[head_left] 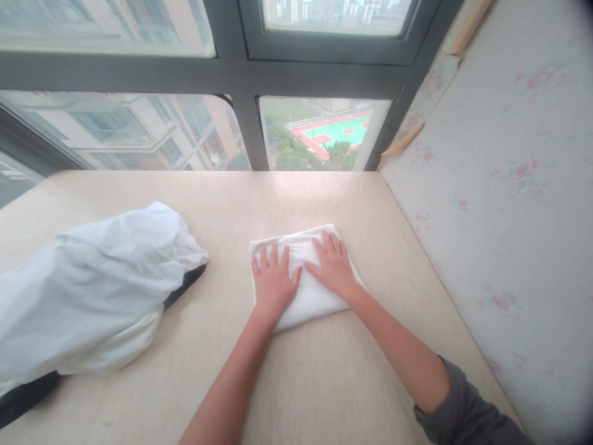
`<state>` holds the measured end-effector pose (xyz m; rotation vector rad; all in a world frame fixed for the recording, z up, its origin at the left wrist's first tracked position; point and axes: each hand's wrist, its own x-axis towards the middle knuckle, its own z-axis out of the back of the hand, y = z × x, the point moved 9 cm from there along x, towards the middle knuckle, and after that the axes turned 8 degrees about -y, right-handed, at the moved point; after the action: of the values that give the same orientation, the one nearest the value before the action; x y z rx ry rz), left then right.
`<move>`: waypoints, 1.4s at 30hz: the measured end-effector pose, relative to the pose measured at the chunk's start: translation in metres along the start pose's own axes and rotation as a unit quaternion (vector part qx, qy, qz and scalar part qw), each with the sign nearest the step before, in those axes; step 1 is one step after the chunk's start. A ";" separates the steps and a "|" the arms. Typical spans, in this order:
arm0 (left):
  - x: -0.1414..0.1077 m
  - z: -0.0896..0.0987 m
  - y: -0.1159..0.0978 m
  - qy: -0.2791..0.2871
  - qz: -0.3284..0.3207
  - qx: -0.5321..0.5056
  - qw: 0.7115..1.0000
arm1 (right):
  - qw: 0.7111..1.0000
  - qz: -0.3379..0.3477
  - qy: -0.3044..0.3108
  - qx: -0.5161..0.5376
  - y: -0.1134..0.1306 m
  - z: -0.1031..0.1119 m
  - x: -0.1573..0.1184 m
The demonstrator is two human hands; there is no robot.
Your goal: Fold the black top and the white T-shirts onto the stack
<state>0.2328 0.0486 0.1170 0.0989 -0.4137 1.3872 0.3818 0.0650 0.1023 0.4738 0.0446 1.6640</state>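
A folded white cloth (310, 303) lies flat on the pale stone-look surface (222, 371), in a roughly square shape. My left hand (274, 279) rests palm down on its left half, fingers spread and pointing toward the window. On the upper right part of the cloth lies my right hand (332, 264), also flat with its fingers apart. The two thumbs point at each other and nearly meet at the middle. Neither hand grips anything. Whether the cloth is a garment or a towel, I cannot tell.
To the left sits a loose heap of white clothing (102, 284) with black fabric (185, 285) showing beneath. A dark window frame (231, 74) borders the far edge. On the right rises a wall with floral wallpaper (500, 235), peeling near the window.
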 end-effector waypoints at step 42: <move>-0.071 0.039 0.036 -0.081 0.002 -0.136 0.987 | 0.996 -0.039 -0.029 -0.081 -0.112 0.041 -0.006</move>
<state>0.1803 -0.0224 0.1232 -0.0141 -0.7361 1.3182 0.5008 0.0672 0.1044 0.3929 -0.1124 1.5619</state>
